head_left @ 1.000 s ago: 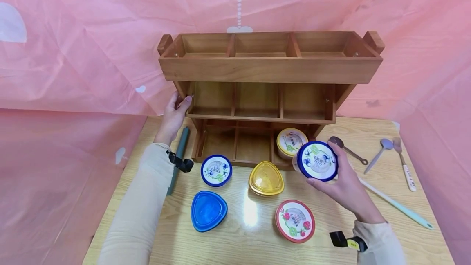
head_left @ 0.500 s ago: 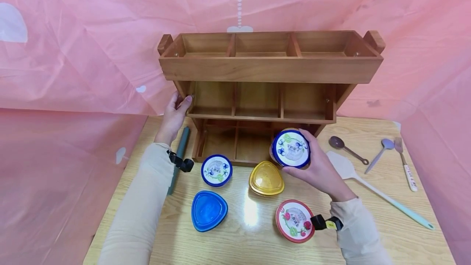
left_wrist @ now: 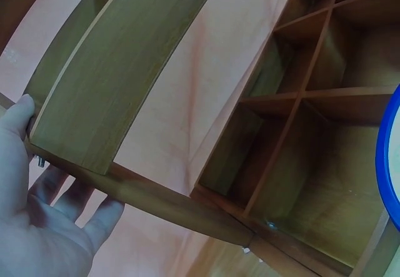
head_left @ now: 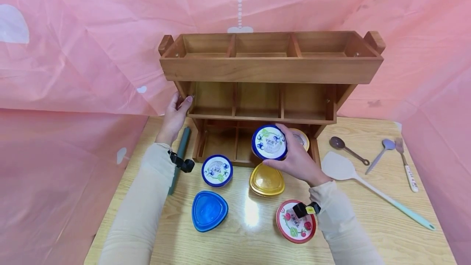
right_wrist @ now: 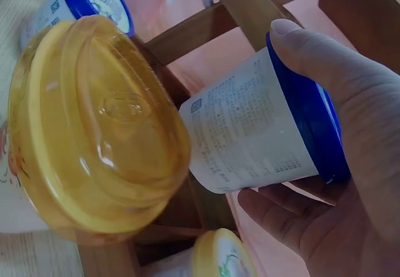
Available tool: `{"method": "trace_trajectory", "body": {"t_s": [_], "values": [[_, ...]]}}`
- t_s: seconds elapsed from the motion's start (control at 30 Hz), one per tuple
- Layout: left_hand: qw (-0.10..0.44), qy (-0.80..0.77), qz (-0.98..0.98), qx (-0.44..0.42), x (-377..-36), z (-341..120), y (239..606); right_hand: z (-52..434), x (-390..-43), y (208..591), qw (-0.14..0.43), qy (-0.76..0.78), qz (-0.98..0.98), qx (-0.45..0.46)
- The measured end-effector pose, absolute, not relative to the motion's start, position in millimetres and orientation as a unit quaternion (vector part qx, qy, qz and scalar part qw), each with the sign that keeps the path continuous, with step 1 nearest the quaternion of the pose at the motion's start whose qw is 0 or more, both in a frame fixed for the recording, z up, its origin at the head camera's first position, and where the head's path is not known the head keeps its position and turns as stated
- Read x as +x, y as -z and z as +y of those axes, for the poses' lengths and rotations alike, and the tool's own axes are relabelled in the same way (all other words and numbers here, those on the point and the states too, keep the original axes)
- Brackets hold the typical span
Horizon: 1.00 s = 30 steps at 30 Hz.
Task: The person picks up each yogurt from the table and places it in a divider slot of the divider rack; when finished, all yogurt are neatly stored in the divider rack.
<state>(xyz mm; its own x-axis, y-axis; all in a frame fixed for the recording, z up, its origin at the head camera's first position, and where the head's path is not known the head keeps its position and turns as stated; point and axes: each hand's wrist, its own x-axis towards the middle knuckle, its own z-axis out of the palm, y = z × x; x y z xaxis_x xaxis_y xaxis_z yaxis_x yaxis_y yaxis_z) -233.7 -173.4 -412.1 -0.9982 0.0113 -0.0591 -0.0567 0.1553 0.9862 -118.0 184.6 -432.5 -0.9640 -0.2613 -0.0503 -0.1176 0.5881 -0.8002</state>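
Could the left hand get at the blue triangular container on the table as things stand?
Probably yes. The left hand is resting on the wooden rack's left side and holds nothing, and the blue triangular container sits on open table below it, beside that arm, with nothing on top of it.

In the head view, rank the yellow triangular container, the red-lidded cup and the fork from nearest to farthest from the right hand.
From the right hand, which holds the blue-lidded cup:
1. Yellow triangular container, just below the hand on the table.
2. Red-lidded cup, at the table's near edge under the wrist.
3. Fork, far right.
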Motion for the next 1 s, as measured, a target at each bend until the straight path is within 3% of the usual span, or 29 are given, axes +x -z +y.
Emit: {"method": "trace_trajectory", "body": {"t_s": [1.0], "values": [[0.033,-0.65,0.759,-0.019,-232,-174,410,147,-169,461,0.131,0.364,0.915,-0.117]]}}
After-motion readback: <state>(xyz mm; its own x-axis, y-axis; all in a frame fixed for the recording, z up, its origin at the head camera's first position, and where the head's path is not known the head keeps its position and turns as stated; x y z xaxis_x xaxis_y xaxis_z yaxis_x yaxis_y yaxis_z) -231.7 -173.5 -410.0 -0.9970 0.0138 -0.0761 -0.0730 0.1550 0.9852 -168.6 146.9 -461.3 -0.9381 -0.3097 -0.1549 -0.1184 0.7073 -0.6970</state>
